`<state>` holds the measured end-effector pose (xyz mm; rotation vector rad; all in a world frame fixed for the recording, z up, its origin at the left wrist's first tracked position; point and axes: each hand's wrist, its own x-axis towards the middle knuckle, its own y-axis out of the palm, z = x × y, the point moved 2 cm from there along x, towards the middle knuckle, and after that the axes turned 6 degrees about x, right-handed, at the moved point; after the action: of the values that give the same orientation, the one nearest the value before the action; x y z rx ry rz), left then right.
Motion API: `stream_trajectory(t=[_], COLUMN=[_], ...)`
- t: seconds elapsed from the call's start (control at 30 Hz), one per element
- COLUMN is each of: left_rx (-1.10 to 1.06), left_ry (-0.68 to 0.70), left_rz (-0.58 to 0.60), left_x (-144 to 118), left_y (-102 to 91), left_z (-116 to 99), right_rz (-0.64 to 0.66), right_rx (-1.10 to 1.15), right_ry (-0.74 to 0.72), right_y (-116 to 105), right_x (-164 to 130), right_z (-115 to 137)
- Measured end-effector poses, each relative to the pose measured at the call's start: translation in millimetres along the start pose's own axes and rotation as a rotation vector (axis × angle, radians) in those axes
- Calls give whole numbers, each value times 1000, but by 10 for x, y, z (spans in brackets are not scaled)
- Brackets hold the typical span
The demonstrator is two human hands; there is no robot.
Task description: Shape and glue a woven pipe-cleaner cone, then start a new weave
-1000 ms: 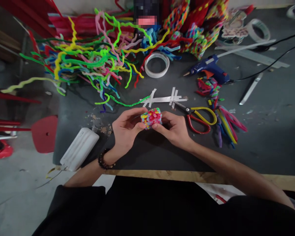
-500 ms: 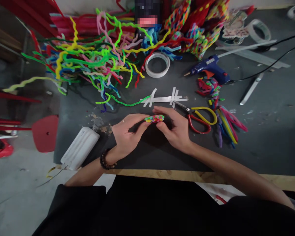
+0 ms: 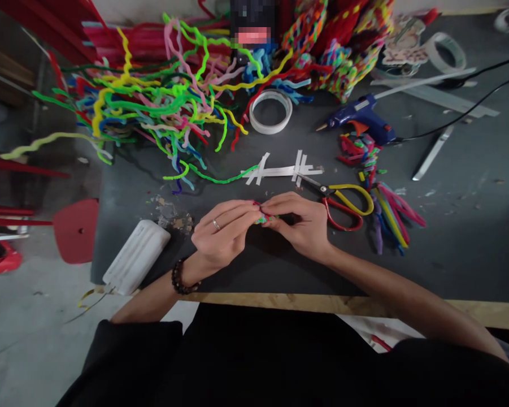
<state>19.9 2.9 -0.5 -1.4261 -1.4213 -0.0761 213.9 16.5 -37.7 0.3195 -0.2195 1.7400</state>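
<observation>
Head view, left hand (image 3: 222,232): fingers curled, pinching the woven pipe-cleaner piece (image 3: 263,218) from the left.
Head view, right hand (image 3: 299,220): fingers closed on the same piece from the right.
Piece: mostly hidden between both sets of fingertips, over the dark table (image 3: 449,237), near its front edge.
Nearby: scissors (image 3: 343,200) just right of the hands; tape roll (image 3: 271,111) and glue gun (image 3: 362,118) farther back; loose pipe cleaners (image 3: 161,107) far left.

Dark worktable (image 3: 449,237) with wooden edge, grey, perhaps concrete, floor (image 3: 21,339)
</observation>
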Motion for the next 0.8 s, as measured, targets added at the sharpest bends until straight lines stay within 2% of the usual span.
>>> stream_trajectory(t=[0.07, 0.13, 0.23, 0.33, 0.4, 0.47, 0.57, 0.7, 0.8], left_rx=[-11, -21, -60, -114, -154, -164, -67, 2, -24], left_ry=[17, -25, -179, -377, -491, -540, -482, -311, -289], left_rz=[-4, -13, 2, 79, 109, 98, 62, 64, 69], left_x=[-3, -7, -24, -60, -85, -98, -87, -52, -52], left_y=[-4, 2, 32, 71, 87, 89, 65, 41, 52], left_z=[-11, -14, -6, 5, 16, 27, 29, -11, -37], right_rz=[1, -2, -32, -141, -206, -226, -168, -68, -60], right_rx=[7, 5, -8, 24, 83, 108, 1, -192, -244], right_ry=[-5, 0, 84, 201, 236, 236, 153, -5, -75], right_y=[-4, -9, -13, -15, -10, -3, -1, -2, 2], right_x=[-8, -17, -34, -47, -50, -52, -57, -63, -57], right_z=[-2, 9, 28, 21, 5, -9, 12, 89, 129])
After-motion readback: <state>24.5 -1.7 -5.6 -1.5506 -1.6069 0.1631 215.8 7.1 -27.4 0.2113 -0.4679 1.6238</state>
